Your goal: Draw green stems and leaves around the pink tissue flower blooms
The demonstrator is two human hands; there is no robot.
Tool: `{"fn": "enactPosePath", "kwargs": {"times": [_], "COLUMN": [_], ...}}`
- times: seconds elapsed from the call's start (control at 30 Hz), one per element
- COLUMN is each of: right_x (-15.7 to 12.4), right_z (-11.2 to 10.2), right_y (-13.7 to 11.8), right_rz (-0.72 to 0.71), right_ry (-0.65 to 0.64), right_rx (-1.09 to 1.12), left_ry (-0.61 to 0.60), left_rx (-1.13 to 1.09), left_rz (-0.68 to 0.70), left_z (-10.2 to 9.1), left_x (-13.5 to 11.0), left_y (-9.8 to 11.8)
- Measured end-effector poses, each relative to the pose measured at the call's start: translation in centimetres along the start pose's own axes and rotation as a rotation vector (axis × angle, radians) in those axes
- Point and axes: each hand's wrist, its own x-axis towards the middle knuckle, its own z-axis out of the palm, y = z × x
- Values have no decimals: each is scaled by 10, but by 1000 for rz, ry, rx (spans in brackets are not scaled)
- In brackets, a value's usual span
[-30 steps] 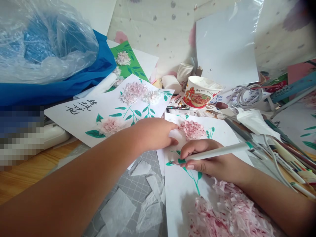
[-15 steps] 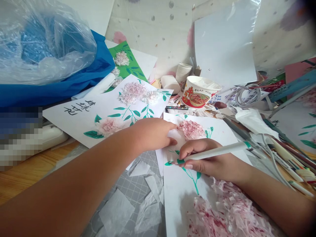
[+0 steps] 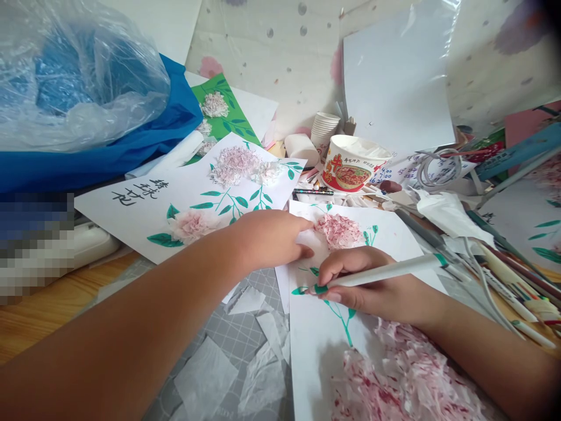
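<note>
My right hand (image 3: 388,299) grips a white marker (image 3: 394,269) with green ends, its tip at a small green leaf (image 3: 300,290) on a white sheet (image 3: 397,231). My left hand (image 3: 278,237) rests at that sheet's upper left edge, index finger and thumb apart, the other fingers mostly hidden. Just beyond the hands, a crumpled pink paper flower (image 3: 338,231) sits on the sheet. Two bigger pink-and-white flowers (image 3: 366,386) cover its near end, partly under my right forearm. Drawn green stems (image 3: 346,333) run between them.
Torn tissue pieces (image 3: 205,374) lie on a grey cutting mat (image 3: 245,333). To the left is another flower sheet (image 3: 100,202) with black characters, below a blue bag (image 3: 182,111). A paper food bowl (image 3: 355,164) stands behind; pens (image 3: 512,292) and a cable lie right.
The marker tip has shifted very slightly left along the leaf, where a little more green shows. My left hand stays in place on the sheet.
</note>
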Motion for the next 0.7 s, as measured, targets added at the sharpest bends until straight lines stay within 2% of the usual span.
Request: {"fn": "enactPosePath", "kwargs": {"times": [0.4,0.53,0.7], "right_x": [0,-1,-1], "right_z": [0,0,0], "right_y": [1,1,0], "right_rz": [14,-8,16], "right_ry": [44,8,52], "right_rx": [-24,-13,-13], "left_ry": [-9,-5,-3], "left_rx": [-1,3,12], "left_rz": [-2,0,4], "left_z": [0,0,1], "left_x": [1,1,2], "left_y": [-1,0,-1]}}
